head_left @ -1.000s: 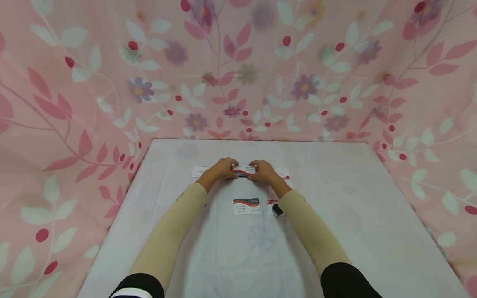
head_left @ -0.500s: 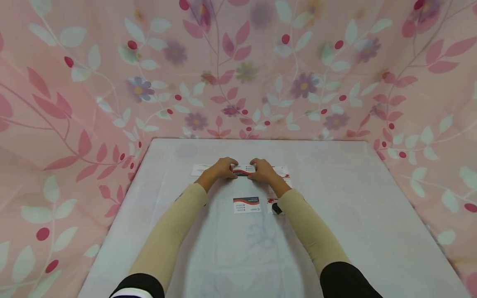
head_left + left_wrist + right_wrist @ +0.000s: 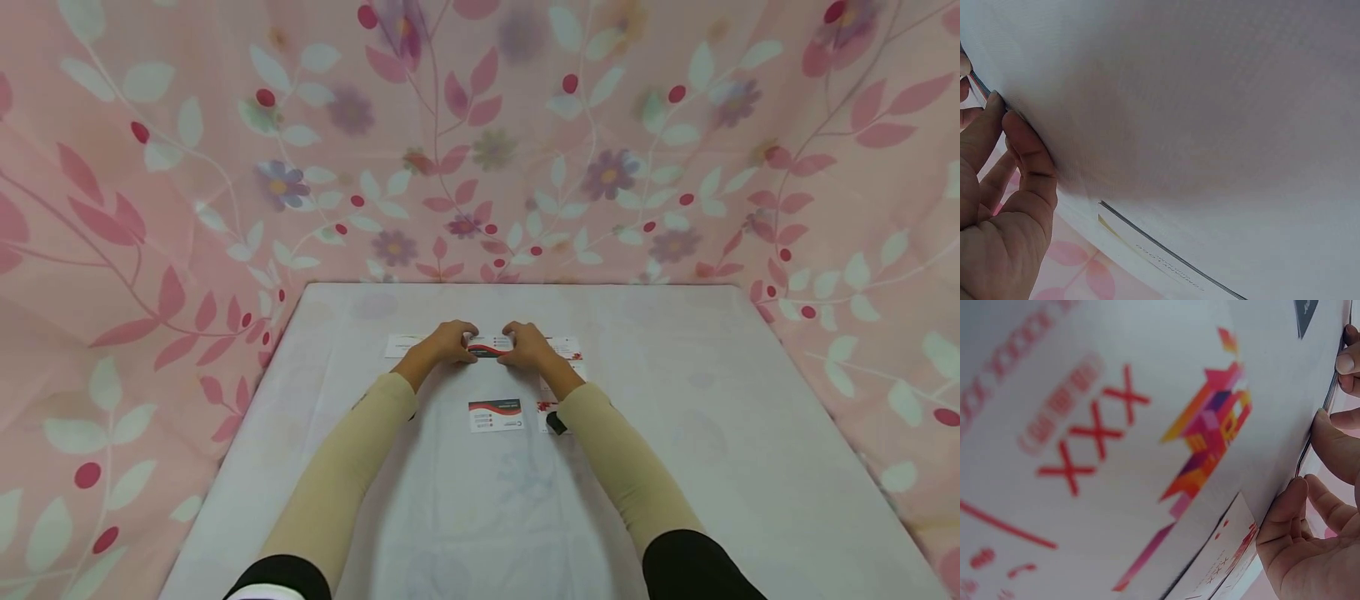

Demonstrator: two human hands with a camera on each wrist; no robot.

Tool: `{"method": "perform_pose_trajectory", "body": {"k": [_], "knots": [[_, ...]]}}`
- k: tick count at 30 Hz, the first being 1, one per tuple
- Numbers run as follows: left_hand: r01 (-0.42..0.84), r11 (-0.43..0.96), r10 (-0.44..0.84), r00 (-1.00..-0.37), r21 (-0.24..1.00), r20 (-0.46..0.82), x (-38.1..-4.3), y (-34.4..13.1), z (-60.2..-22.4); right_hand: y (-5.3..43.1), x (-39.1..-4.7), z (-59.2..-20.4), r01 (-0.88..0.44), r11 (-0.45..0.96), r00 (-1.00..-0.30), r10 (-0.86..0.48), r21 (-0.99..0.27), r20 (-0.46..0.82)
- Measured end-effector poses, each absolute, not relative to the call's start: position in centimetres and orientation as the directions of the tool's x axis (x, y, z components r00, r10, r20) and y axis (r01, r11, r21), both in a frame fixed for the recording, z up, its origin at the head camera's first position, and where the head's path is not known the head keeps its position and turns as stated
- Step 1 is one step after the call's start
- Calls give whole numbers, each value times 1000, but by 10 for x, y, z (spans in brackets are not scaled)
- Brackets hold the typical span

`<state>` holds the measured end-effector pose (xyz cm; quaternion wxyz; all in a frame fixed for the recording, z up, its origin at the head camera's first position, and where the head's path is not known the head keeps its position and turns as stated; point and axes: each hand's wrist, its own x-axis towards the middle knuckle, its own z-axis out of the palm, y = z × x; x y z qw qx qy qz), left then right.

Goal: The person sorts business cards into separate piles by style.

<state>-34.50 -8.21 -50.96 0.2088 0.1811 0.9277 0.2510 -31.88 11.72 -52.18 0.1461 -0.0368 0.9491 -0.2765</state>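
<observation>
Wave card (image 3: 491,345), thin white rectangle with red-and-dark curved band, placed at far middle of worktop (image 3: 450,500), which is draped in white, lightly creased cloth. Its opposite ends pinched between curled fingers and thumbs of left hand (image 3: 450,340) and right hand (image 3: 529,346). Matching twin card (image 3: 496,415) laid flat, nearer. By left wrist camera alone, gold curve clearly shown on left card (image 3: 1147,250); by right wrist camera, large red XXX shown on printed card (image 3: 1097,431).
</observation>
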Motion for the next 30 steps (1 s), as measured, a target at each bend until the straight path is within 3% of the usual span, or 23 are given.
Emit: {"method": "perform_pose_trajectory", "body": {"k": [18,30], "knots": [[255,793,460,-846,552,-270,-343,-83,-512,113,-316,-519,-2,849,-959,-151,-529,-239],[395,740,500,-864,544,-53,-325,-88,-514,128,-300,-507,-88,816,-984,-161,-571,-78]]}}
